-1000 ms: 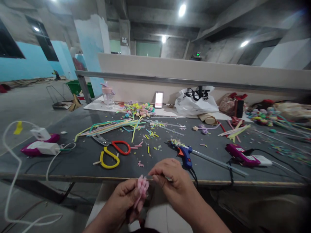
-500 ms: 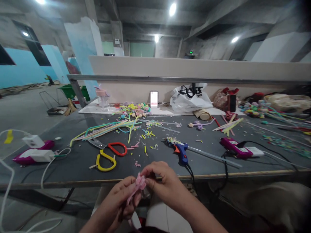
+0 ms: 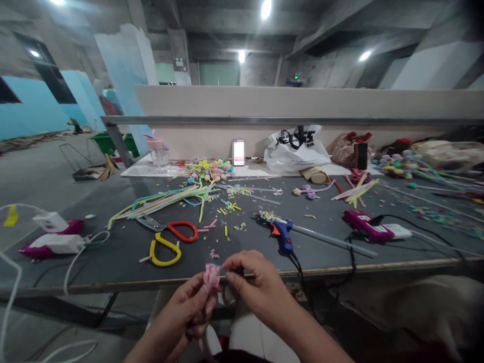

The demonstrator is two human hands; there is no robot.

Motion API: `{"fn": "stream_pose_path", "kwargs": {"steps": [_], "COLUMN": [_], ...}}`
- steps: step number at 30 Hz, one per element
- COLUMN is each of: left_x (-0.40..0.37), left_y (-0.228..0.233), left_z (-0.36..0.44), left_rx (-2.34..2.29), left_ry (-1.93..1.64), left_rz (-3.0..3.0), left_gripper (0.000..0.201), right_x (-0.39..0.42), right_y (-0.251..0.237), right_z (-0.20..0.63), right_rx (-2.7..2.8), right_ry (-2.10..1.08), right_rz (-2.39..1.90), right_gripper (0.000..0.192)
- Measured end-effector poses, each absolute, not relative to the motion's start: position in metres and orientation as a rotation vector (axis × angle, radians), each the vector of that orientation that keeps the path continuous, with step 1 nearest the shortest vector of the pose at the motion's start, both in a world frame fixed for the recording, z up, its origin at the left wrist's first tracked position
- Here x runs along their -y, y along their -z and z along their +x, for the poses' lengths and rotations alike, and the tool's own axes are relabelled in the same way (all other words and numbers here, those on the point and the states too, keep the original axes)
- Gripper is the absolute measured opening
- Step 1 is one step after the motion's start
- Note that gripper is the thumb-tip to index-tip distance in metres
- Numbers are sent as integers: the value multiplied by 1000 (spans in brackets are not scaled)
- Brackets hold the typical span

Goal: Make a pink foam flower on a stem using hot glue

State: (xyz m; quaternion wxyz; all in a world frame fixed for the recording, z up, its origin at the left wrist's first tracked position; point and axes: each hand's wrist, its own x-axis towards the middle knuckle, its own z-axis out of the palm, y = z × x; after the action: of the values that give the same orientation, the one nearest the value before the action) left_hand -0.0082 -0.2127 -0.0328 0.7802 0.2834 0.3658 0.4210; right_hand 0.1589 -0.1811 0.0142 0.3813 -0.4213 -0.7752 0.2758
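My left hand (image 3: 192,302) is closed on a pink fuzzy flower (image 3: 212,275), which looks made of pipe cleaner, just in front of the table edge. A pink stem trails below that hand. My right hand (image 3: 253,282) is beside the flower's right side, its thumb and forefinger slightly apart with nothing visible between them. Small pink scraps (image 3: 214,254) lie on the table beyond the flower. Scissors (image 3: 166,239) with one red and one yellow handle rest to the left. A blue glue gun (image 3: 283,234) with a clear glue stick lies to the right.
Pipe cleaners (image 3: 166,200) lie in a bundle behind the scissors, with finished flowers (image 3: 212,169) at the back. A phone (image 3: 238,153), a white bag (image 3: 297,151) and a cup (image 3: 158,154) stand along the rear. Purple power units (image 3: 366,227) with cables flank the work area.
The flower has turned more upright and shifted slightly left in my left hand. My right fingers have come off it and are now a little apart from it.
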Motion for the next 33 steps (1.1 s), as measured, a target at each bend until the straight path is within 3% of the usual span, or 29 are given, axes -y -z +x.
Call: {"fn": "stream_pose_path", "kwargs": {"steps": [33], "left_x": [216], "left_y": [48], "left_z": [-7], "left_rx": [-717], "left_ry": [-935], "left_rz": [475], "left_gripper": [29], "right_x": [186], "right_y": [-11], "right_z": [153], "right_rx": [2157], "right_ry": [-611], "right_rz": [-958], "right_gripper": [16]}}
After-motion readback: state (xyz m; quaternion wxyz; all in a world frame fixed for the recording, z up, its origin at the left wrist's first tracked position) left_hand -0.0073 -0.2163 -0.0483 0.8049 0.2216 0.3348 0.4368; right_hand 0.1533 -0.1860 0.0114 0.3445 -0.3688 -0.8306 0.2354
